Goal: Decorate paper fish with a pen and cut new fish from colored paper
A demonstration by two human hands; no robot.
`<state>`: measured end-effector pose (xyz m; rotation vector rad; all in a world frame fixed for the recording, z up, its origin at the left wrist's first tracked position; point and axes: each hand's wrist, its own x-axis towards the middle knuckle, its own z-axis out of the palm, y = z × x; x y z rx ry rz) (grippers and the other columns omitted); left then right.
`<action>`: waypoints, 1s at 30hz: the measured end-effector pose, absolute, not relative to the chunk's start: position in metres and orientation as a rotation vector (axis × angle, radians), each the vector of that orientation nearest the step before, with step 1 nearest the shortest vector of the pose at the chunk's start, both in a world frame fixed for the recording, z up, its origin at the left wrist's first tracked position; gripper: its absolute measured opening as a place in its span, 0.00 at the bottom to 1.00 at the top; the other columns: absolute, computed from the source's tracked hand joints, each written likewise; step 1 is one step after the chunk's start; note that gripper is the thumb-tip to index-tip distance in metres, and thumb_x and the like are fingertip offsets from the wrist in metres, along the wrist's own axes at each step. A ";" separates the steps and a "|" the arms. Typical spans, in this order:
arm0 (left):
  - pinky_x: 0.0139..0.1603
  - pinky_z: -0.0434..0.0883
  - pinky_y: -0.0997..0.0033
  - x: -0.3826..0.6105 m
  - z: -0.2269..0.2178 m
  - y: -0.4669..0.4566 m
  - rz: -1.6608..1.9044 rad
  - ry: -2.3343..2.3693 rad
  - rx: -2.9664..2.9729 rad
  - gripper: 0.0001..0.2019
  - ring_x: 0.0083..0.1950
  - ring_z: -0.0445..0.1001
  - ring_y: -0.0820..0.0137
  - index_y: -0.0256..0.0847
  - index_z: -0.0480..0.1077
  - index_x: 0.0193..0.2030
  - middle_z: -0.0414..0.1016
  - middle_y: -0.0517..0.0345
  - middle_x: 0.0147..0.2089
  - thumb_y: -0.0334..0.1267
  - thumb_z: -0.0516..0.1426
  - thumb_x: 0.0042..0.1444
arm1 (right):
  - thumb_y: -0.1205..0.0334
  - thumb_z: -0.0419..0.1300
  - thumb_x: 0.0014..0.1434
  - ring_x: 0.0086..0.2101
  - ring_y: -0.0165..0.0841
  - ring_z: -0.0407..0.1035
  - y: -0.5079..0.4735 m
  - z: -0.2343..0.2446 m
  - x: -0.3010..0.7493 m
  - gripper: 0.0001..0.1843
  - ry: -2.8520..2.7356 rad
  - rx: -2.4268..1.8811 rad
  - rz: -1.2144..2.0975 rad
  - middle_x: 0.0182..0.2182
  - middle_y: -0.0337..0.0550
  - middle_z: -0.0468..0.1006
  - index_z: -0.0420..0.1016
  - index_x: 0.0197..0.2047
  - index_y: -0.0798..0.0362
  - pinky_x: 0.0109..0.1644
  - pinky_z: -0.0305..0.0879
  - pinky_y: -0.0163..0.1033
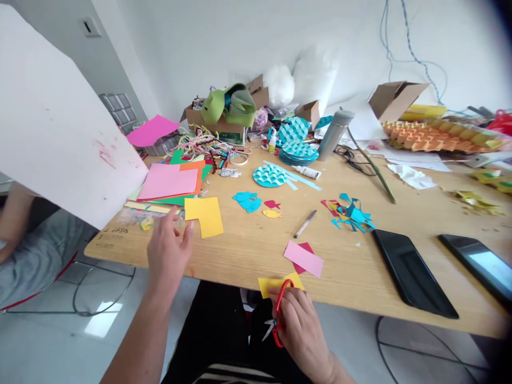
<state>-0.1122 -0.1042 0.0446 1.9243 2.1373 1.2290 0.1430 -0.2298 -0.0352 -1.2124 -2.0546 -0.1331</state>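
**My left hand spread by the yellow sheet, my right holding red scissors at the table's front edge**

My hands are well apart. The left hand (168, 245) reaches over the front edge of the table (240, 250), fingers parted and gripping nothing that I can see, just beside the notched yellow sheet (210, 217). Behind it, the paper stack (170, 182) overlaps in layers, and a large white board (64, 117) slants over the table's left end, limiting room on that side.

My right hand (301, 322) is closed around the red scissors (280, 298), blades pointing down toward my lap, past the edge. The same hand's fingers meet a yellow strip (264, 286) lying at the edge; whether they pinch it, I can't tell.

Between my hands runs a broad stretch of wood. To the right, room narrows: a pink piece (304, 258) overlaps a dark red piece (307, 247) just beyond the strip, a pen (305, 224) lies behind them, and a black phone (414, 273) angles toward the front edge.
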 end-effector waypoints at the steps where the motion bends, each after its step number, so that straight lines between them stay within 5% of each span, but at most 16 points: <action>1: 0.38 0.71 0.66 -0.105 0.042 -0.114 1.296 1.978 1.867 0.20 0.35 0.73 0.65 0.40 0.70 0.53 0.75 0.46 0.48 0.47 0.58 0.56 | 0.79 0.49 0.60 0.36 0.39 0.69 -0.230 -0.036 0.143 0.14 -2.030 -1.200 -0.119 0.31 0.47 0.76 0.70 0.40 0.55 0.38 0.65 0.44; 5: 0.18 0.65 0.74 -0.069 0.027 -0.150 0.911 1.318 1.338 0.20 0.23 0.69 0.69 0.38 0.76 0.35 0.76 0.49 0.30 0.56 0.59 0.53 | 0.78 0.51 0.60 0.38 0.40 0.71 -0.231 -0.026 0.138 0.15 -1.960 -1.070 -0.010 0.36 0.50 0.78 0.70 0.46 0.55 0.40 0.67 0.46; 9: 0.11 0.57 0.79 -0.048 0.018 -0.169 0.581 0.996 0.897 0.30 0.19 0.67 0.73 0.33 0.78 0.33 0.74 0.47 0.29 0.63 0.54 0.54 | 0.76 0.52 0.62 0.38 0.38 0.73 -0.233 -0.005 0.132 0.16 -1.981 -0.845 0.011 0.39 0.50 0.81 0.70 0.50 0.53 0.40 0.69 0.45; 15: 0.12 0.53 0.80 -0.046 0.031 -0.163 0.541 0.793 0.797 0.12 0.16 0.59 0.79 0.37 0.77 0.27 0.67 0.60 0.21 0.44 0.68 0.41 | 0.73 0.54 0.63 0.39 0.38 0.75 -0.232 0.009 0.131 0.14 -2.131 -0.762 -0.025 0.41 0.49 0.83 0.72 0.50 0.52 0.43 0.70 0.45; 22: 0.21 0.56 0.79 -0.037 0.040 -0.132 0.692 0.892 0.823 0.08 0.20 0.62 0.79 0.37 0.75 0.24 0.70 0.62 0.22 0.34 0.67 0.35 | 0.71 0.59 0.61 0.42 0.40 0.74 -0.210 0.007 0.145 0.17 -1.984 -0.885 -0.029 0.40 0.48 0.81 0.70 0.52 0.49 0.44 0.70 0.46; 26: 0.27 0.65 0.76 -0.025 0.052 -0.088 0.991 0.900 0.832 0.11 0.26 0.70 0.74 0.37 0.74 0.26 0.74 0.59 0.26 0.36 0.68 0.33 | 0.51 0.61 0.59 0.45 0.45 0.72 -0.158 0.040 0.155 0.20 -1.510 -1.228 0.196 0.45 0.53 0.77 0.70 0.52 0.51 0.45 0.68 0.49; 30: 0.28 0.66 0.75 -0.010 0.063 -0.040 1.250 0.889 0.839 0.14 0.26 0.72 0.73 0.38 0.73 0.26 0.74 0.60 0.25 0.37 0.69 0.30 | 0.38 0.53 0.61 0.37 0.40 0.73 -0.091 0.076 0.157 0.26 -1.251 -1.267 0.692 0.35 0.49 0.79 0.75 0.39 0.54 0.40 0.68 0.43</action>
